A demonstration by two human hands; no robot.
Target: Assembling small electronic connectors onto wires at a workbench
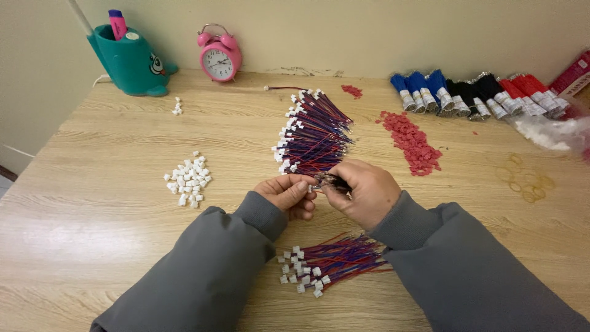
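At the middle of the pale wood-grain table (98, 203), the left hand (287, 194) and the right hand (362, 192) meet over a small bunch of thin red, blue and black wires (329, 180). The right hand's fingers are curled tight around the bunch, while the left hand's fingers (302, 184) are pinched narrow on a small white plastic connector (315, 185) at the wire ends.

Judging from this grip, the joining goes best with the wire ends kept short beyond the right hand's fingers, so they stay stiff and line up squarely with the connector; a long free end would likely bend aside.

At twelve o'clock from the hands, close by, lies a large fan of finished red-and-blue wire leads with white plugs (313, 132). At six o'clock, between the grey sleeves (203, 276), a smaller bundle of the same leads (332, 261) rests near the table's front edge, where a sliding forearm could nudge it off. A heap of loose white plastic housings (188, 178) sits at nine o'clock, well apart. A scatter of small red plastic pieces (410, 140) lies at two o'clock, with bunches of blue, black and red wire (473, 92) further back along the wall.

Open table shows at three o'clock and at eight o'clock, giving the elbows room to move.
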